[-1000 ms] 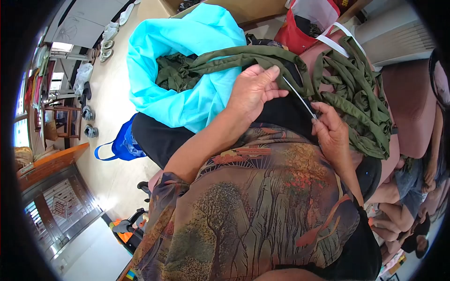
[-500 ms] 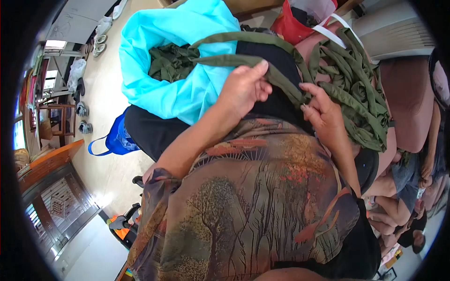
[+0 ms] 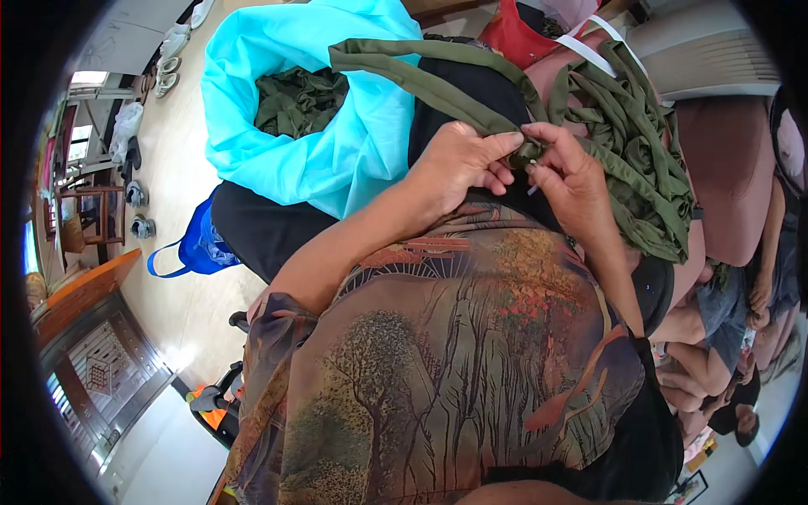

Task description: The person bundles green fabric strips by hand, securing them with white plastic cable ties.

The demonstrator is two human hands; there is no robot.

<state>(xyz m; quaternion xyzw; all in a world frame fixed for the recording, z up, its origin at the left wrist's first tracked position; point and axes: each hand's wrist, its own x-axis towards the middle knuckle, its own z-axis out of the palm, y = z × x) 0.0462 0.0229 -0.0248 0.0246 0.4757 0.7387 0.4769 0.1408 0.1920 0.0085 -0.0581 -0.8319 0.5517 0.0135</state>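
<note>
Your left hand (image 3: 459, 164) sits at 1 o'clock in the view. The bare forearm runs in from 8 o'clock, the fingers are curled, and thumb and forefinger are pinched together. Your right hand (image 3: 575, 181) lies just beside it at its 3 o'clock, fingertips meeting the left's and likewise pinched. Its forearm enters from 5 o'clock.
</note>
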